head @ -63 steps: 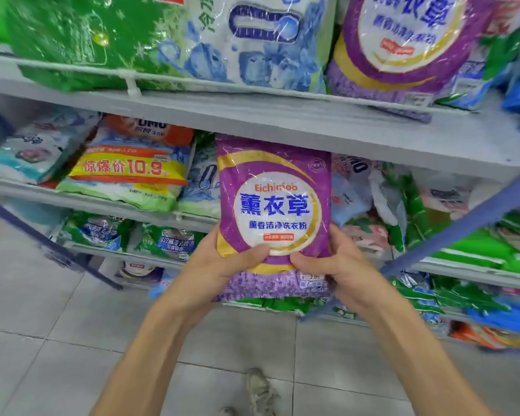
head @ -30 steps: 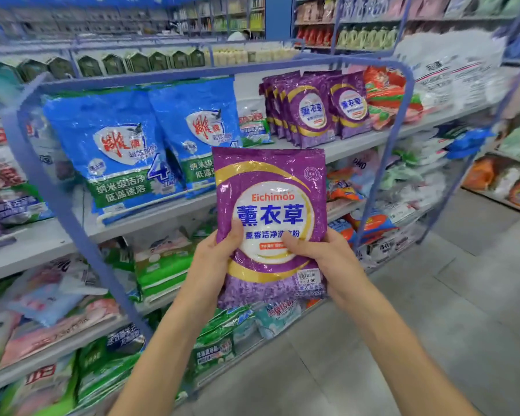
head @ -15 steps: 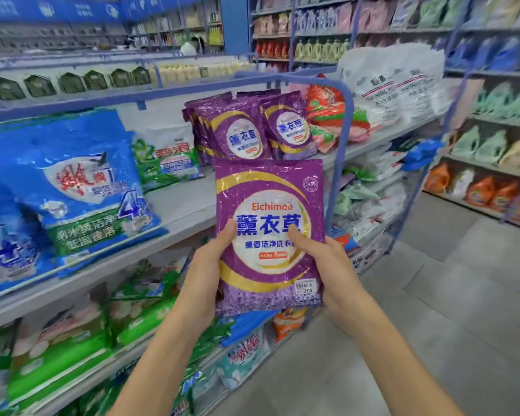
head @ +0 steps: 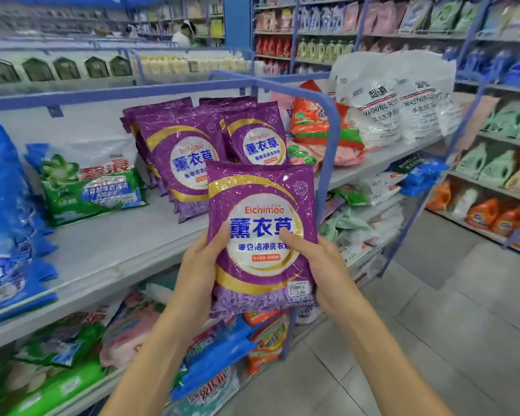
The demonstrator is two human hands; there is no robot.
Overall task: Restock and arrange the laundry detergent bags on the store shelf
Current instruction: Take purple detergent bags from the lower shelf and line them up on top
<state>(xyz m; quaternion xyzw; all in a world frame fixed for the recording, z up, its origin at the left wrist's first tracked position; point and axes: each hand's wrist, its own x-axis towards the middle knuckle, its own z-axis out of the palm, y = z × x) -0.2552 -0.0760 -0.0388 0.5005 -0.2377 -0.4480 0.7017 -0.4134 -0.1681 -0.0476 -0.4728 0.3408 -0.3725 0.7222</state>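
**Purple detergent bag [head: 261,235] held upright before the shelf**

Both hands grip the bag by its lower half. The left hand [head: 198,274] pinches the left edge with its thumb across the front, and the right hand [head: 321,265] does the same on the right edge; the fingers are hidden behind. The bag is in the air, just in front of the grey shelf [head: 117,250], below and right of a row of matching purple bags [head: 177,157] standing there. A green-and-white bag [head: 93,181] leans left of that row, and white washing-powder bags [head: 388,100] sit further right.
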